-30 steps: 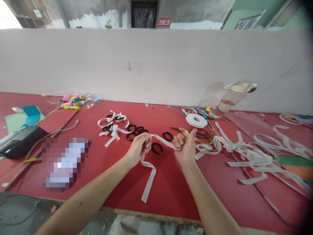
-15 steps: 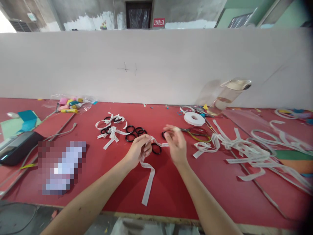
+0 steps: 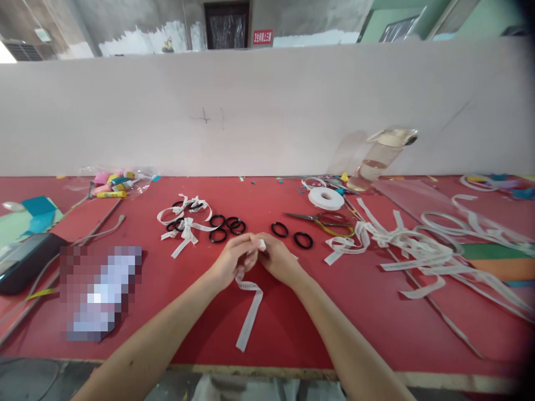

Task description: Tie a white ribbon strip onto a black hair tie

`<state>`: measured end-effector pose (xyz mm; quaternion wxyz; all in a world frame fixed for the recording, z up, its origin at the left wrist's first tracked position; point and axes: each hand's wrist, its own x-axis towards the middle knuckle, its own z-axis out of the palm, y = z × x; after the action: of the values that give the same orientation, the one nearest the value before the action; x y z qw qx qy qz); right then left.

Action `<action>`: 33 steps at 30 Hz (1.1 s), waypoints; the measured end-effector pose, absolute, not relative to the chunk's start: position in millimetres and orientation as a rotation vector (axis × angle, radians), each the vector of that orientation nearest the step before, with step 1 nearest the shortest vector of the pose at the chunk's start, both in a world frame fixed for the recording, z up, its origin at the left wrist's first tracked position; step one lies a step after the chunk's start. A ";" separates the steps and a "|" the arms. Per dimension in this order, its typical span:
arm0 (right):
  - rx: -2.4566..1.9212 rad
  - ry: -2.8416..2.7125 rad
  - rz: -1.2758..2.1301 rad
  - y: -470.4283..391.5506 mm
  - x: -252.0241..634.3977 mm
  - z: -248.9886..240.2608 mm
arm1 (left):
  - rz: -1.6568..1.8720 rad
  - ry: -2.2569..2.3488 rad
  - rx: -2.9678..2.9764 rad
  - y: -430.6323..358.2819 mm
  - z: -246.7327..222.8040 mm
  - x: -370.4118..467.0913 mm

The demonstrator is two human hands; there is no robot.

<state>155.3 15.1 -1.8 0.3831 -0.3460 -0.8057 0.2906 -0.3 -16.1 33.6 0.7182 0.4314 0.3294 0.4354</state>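
**Both Hands Closed on a White Ribbon Strip at Table Centre**

My left hand (image 3: 234, 260) and my right hand (image 3: 279, 260) meet fingertip to fingertip just above the red table (image 3: 359, 312). Both are closed in a pinch on the same white ribbon strip (image 3: 249, 312). A small folded part of the strip shows between my fingertips. The free tail hangs from under my left hand and runs down across the table towards the near edge, lying flat on the surface.

Items about the hands:

- Two black rings (image 3: 292, 234) lie just beyond my right hand, apart from it and flat on the table.
- A cluster of black rings (image 3: 228, 226) lies beyond my left hand.
- A group of rings tied with white ribbon bows (image 3: 184, 218) lies left of that cluster.
- Scissors (image 3: 324, 220) lie to the right of the two rings.
- A roll of white ribbon (image 3: 326, 197) lies just behind the scissors.
- A loose heap of cut ribbon lengths (image 3: 413, 250) spreads over the right side of the table.
- A clear bottle (image 3: 378, 159) stands tilted against the white partition (image 3: 259, 111) at the back.
- A black device (image 3: 23, 260) rests at the left edge.
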 end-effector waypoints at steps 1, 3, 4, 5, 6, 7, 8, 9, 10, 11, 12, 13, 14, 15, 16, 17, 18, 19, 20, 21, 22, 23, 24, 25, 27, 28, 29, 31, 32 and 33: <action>-0.825 -2.049 0.761 14.5 156.1 -0.3 | 0.870 0.730 0.992 -18.2 34.1 0.6; -0.759 -2.022 0.777 13.0 156.7 1.9 | 0.714 0.750 1.068 -21.5 35.5 1.6; -0.772 -1.992 0.787 12.3 156.5 2.5 | 0.670 0.762 1.096 -22.4 36.1 1.7; -0.820 -1.944 0.805 11.6 156.2 2.9 | 0.649 0.772 1.115 -22.7 36.6 1.7; -0.892 -1.876 0.831 10.9 155.8 3.2 | 0.643 0.778 1.126 -22.6 36.7 1.5; -0.967 -1.794 0.857 10.4 155.5 3.5 | 0.643 0.779 1.131 -22.2 36.6 1.3; -1.028 -1.710 0.872 10.0 155.3 3.8 | 0.642 0.779 1.132 -21.7 36.2 1.1; -1.072 -1.630 0.867 9.7 155.4 4.1 | 0.639 0.777 1.135 -21.1 35.7 0.9; -1.099 -1.559 0.845 9.6 155.6 4.3 | 0.633 0.777 1.141 -20.7 35.1 0.8; -1.112 -1.502 0.818 9.7 156.1 4.2 | 0.629 0.779 1.150 -20.4 34.6 0.8; -1.117 -1.459 0.793 10.1 156.7 3.9 | 0.624 0.782 1.164 -20.3 34.0 0.9; -1.121 -1.425 0.776 10.7 157.3 3.1 | 0.624 0.789 1.179 -20.1 33.3 1.0; -1.123 -1.398 0.772 11.5 157.9 1.9 | 0.628 0.799 1.192 -20.0 32.5 1.2; -1.122 -1.373 0.774 12.6 158.5 0.4 | 0.637 0.808 1.199 -19.7 31.5 1.3; -1.120 -1.347 0.778 14.0 159.1 -1.3 | 0.652 0.812 1.199 -19.2 30.3 1.3; -1.116 -1.314 0.779 15.7 159.8 -3.1 | 0.671 0.807 1.194 -18.5 29.0 1.3; -1.111 -1.274 0.777 17.5 160.6 -4.6 | 0.692 0.793 1.186 -17.7 27.8 1.2; -1.105 -1.234 0.775 19.3 161.5 -5.9 | 0.715 0.775 1.178 -16.8 26.7 1.0; -1.097 -1.196 0.770 21.2 162.6 -6.7 | 0.734 0.759 1.172 -16.0 26.0 0.8; -1.089 -1.160 0.766 22.8 163.6 -7.0 | 0.748 0.749 1.165 -15.3 25.6 0.6; -1.082 -1.131 0.765 24.2 164.7 -7.0 | 0.760 0.745 1.158 -14.9 25.6 0.4; -1.079 -1.106 0.767 25.2 165.7 -6.6 | 0.769 0.746 1.147 -14.6 25.7 0.4; -1.081 -1.088 0.770 26.0 166.6 -6.0 | 0.775 0.745 1.134 -14.4 25.9 0.4; -1.093 -1.072 0.768 26.6 167.5 -5.3 | 0.784 0.741 1.116 -14.3 26.1 0.5; -1.145 -1.062 0.752 27.6 169.5 -4.4 | 0.829 0.724 1.057 -13.8 26.3 0.6; -1.173 -1.079 0.737 28.3 170.6 -4.4 | 0.867 0.713 1.019 -13.2 26.4 0.4; -1.194 -1.116 0.712 29.2 171.8 -4.8 | 0.915 0.702 0.983 -12.4 26.6 -0.1; -1.212 -1.235 0.638 31.4 174.2 -6.5 | 1.016 0.685 0.927 -10.3 27.5 -2.0; -1.213 -1.299 0.597 32.4 175.1 -7.4 | 1.058 0.683 0.910 -9.0 28.2 -3.2; -1.214 -1.356 0.551 33.0 175.6 -8.0 | 1.087 0.685 0.896 -7.7 28.9 -4.5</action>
<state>175.6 33.0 -8.0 0.5810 -0.5197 -0.5803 0.2360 -4.5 -7.7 28.9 0.7085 0.4038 0.3087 0.4895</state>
